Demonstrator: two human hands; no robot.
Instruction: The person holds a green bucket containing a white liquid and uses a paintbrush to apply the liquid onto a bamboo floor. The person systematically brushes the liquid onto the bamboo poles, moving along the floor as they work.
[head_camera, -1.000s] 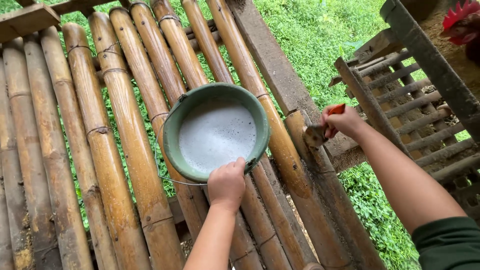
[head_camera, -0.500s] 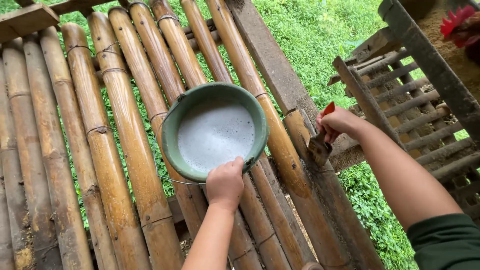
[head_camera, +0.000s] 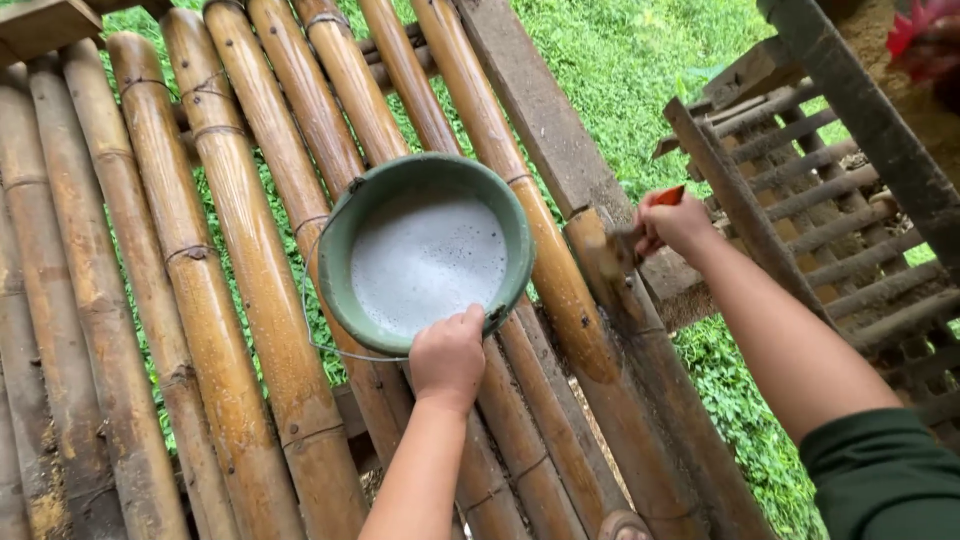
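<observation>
Gripping green bucket (head_camera: 428, 252) rim, left hand (head_camera: 449, 356) closed, right hand (head_camera: 676, 224) clenching brush (head_camera: 625, 243) on bamboo pole (head_camera: 620, 330)

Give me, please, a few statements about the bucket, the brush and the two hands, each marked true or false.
1. The left hand grips the near rim of the green bucket. True.
2. The bucket is empty and dry. False: it holds a whitish, foamy liquid.
3. The right hand holds a brush with a red-orange handle against a bamboo pole. True.
4. The bucket stands on the grass. False: it rests on the bamboo poles, with grass showing through the gaps and beyond them.
5. Both forearms are bare to the shoulder. False: a dark green sleeve covers the right upper arm.
</observation>
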